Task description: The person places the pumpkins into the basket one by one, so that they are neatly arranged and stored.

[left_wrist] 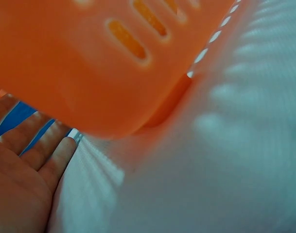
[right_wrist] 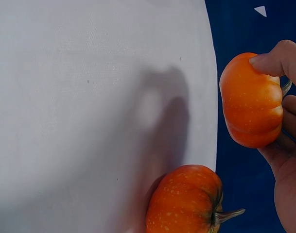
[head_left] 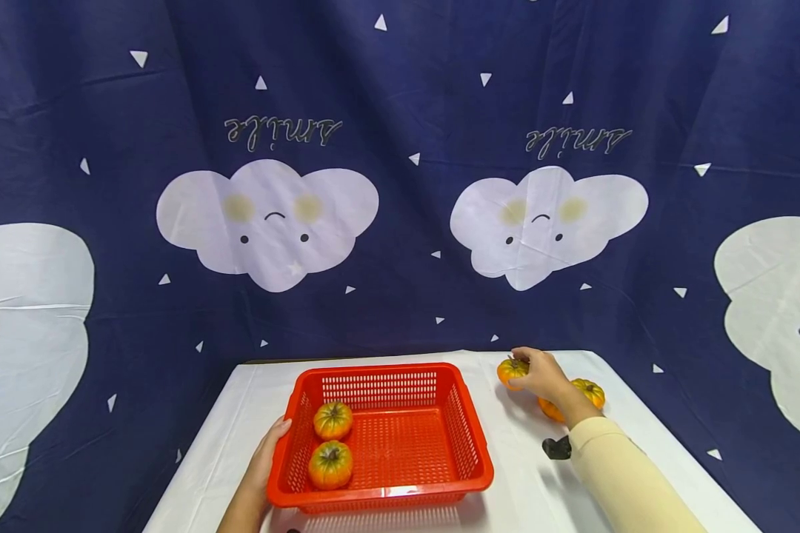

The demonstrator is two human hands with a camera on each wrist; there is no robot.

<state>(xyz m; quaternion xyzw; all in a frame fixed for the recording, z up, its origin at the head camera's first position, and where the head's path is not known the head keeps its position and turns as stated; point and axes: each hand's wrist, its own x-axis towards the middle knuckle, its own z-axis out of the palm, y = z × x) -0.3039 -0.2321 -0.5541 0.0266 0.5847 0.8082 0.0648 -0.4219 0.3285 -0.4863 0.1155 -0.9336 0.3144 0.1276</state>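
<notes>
My right hand (head_left: 540, 376) grips a small orange pumpkin (right_wrist: 250, 102) between thumb and fingers, lifted over the far right of the table. Below it lies another pumpkin (right_wrist: 184, 201) with a curved stem, partly cut off in the right wrist view. In the head view my forearm partly covers the pumpkins (head_left: 590, 392) on that side. A red plastic basket (head_left: 407, 443) stands in front of me, with two pumpkins, one at the back (head_left: 333, 420) and one nearer (head_left: 330, 465), along its left side. My left hand (head_left: 261, 463) rests against the basket's left outer wall, fingers extended.
The table (head_left: 507, 474) has a white cloth and ends at a dark blue curtain (head_left: 407, 311) printed with clouds. A small black object (head_left: 557, 448) shows at my right wrist. The basket's slotted walls stand between the left hand and the pumpkins inside.
</notes>
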